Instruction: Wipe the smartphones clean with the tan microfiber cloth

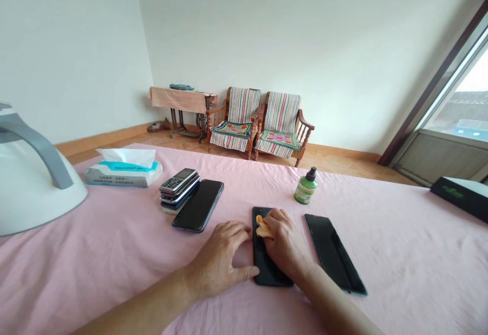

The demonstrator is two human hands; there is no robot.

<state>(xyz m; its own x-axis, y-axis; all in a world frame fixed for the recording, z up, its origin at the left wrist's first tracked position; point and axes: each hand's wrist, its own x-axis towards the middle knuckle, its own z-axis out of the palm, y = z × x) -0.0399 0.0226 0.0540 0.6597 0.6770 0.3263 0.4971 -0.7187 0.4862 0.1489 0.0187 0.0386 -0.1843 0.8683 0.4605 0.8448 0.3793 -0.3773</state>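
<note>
A black phone (263, 261) lies back side up on the pink cloth, its camera end pointing away from me. My right hand (284, 238) is closed round a small yellow cloth (263, 227) and presses it on the phone near the camera. Thumb and fingers apart, my left hand (223, 259) rests along the phone's left edge, with the thumb touching its lower left side. To the right lies a second dark phone (335, 253), screen up. Beyond the hands stands a green spray bottle (305, 187) with a black top.
Left of centre, a stack of old phones (179, 187) stands beside another black phone (200, 205). A tissue pack (124, 170) and a large white kettle (30, 182) occupy the left. At the right edge sits a box (461, 198). Two chairs (263, 126) stand beyond the pink-covered table (412, 253).
</note>
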